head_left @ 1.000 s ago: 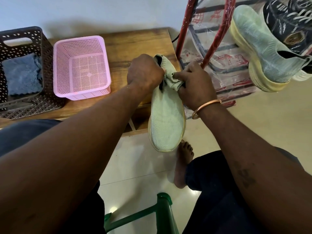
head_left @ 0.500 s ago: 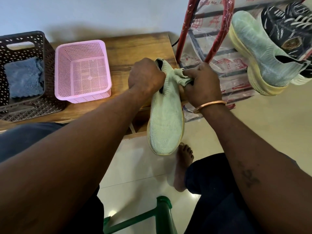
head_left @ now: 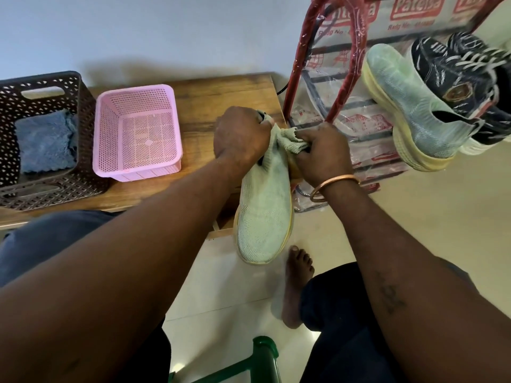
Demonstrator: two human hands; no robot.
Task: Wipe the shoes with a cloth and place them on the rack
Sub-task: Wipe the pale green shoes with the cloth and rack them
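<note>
Head view: just left of the rack (head_left: 345, 64), a person's left hand (head_left: 242, 136) clenches its fingers (head_left: 262, 123) on the heel opening of a pale green shoe (head_left: 264, 214), toe pointing back toward the person, while the right hand (head_left: 322, 156), nearer the rack, pinches a cloth (head_left: 293, 139) against the collar. The rack's plastic wrap (head_left: 414, 20) reads roughly "Patelsa" and "Regd No".

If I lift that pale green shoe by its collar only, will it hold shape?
Likely sags: the knit collar of the pale green shoe bunches under the left hand. Its yellow sole probably stays stiff. Seems light, held up by the collar.
</note>
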